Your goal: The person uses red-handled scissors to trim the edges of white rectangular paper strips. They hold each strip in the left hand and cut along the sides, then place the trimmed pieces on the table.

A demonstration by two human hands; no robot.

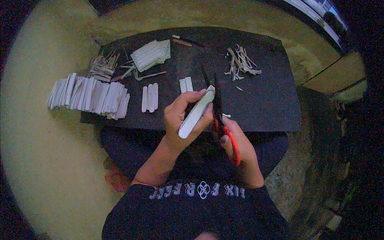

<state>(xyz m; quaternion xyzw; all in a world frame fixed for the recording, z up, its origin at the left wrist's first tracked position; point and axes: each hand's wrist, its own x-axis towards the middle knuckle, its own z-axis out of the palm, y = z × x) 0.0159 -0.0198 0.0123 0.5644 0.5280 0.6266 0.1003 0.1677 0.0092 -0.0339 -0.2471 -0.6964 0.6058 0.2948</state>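
Observation:
Between the thumb and fingers of my left hand (176, 112) is a pale flat craft stick (195, 117), held at a slant with its rounded end toward me. My right hand (240, 146) grips a pair of scissors (230, 140) with red-orange handles and dark blades. The blades are parted and point away from me, close beside the far end of the stick. Just beyond my left hand lie two short pale sticks (186, 85) side by side. Three whole craft sticks (150, 98) rest in a row to their left.
A long stack of craft sticks (90, 96) lines the dark table's (264, 108) left edge. Behind it are a scrap pile (104, 66) and a bundle of joined stick panels (150, 55). A pen (188, 41) lies at the far edge; curled offcuts (241, 62) lie at far right.

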